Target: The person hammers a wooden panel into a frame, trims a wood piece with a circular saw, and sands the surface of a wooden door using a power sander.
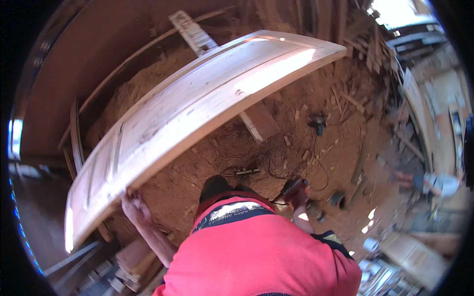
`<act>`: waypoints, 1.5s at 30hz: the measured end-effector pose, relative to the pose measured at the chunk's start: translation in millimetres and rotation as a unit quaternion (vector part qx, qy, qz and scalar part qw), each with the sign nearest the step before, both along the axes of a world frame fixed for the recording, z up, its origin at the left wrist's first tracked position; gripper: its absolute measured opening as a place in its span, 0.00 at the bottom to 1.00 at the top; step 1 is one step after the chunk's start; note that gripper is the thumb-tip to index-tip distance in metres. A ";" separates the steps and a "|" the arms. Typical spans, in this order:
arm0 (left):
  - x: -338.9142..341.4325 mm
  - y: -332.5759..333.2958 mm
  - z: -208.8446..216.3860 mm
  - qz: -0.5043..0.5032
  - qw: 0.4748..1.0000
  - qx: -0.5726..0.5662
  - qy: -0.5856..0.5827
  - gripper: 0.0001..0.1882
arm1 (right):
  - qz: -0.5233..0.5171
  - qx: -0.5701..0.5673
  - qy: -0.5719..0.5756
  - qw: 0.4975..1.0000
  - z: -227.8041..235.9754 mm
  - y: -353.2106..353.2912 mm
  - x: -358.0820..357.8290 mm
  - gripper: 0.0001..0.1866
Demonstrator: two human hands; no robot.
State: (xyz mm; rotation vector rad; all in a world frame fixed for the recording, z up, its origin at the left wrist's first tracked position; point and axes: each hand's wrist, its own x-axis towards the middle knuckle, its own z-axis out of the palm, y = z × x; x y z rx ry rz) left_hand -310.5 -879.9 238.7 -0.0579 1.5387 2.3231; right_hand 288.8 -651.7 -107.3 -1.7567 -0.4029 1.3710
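Observation:
A long pale wooden door (197, 111) with recessed panels lies flat across raised supports in front of me. My left hand (137, 209) is at its near edge, toward the left end, fingers curled against the edge; part of them is hard to make out. Low at my right side, my right hand (298, 198) is closed around a red and dark power tool (292, 187), held apart from the door. The tool's exact kind is too small and partly covered to tell. Bright sunlight patches fall on the door's far right part.
Another power tool (318, 123) lies on the dirt floor with its cord trailing. A power strip (247, 172) and loose cables are near my feet. Scrap wood (350, 101) is heaped at the right; stacked boards (136, 259) stand at lower left. Another person (439, 185) is at far right.

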 end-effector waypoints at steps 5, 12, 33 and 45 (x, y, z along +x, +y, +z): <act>-46.9 40.9 43.3 0.137 0.985 -0.042 0.092 0.25 | 0.132 -0.113 -0.006 0.985 20.9 25.9 -42.2 0.11; -67.0 87.7 81.5 0.193 0.972 -0.031 0.129 0.29 | 0.206 -0.148 -0.034 0.967 35.9 70.7 -68.5 0.11; -100.3 70.0 62.0 0.220 0.953 -0.139 0.153 0.31 | 0.242 -0.184 -0.069 0.950 40.1 62.2 -89.0 0.12; -105.5 88.4 74.4 0.169 0.967 -0.045 0.184 0.26 | 0.184 -0.196 -0.053 0.962 28.3 25.1 -65.1 0.14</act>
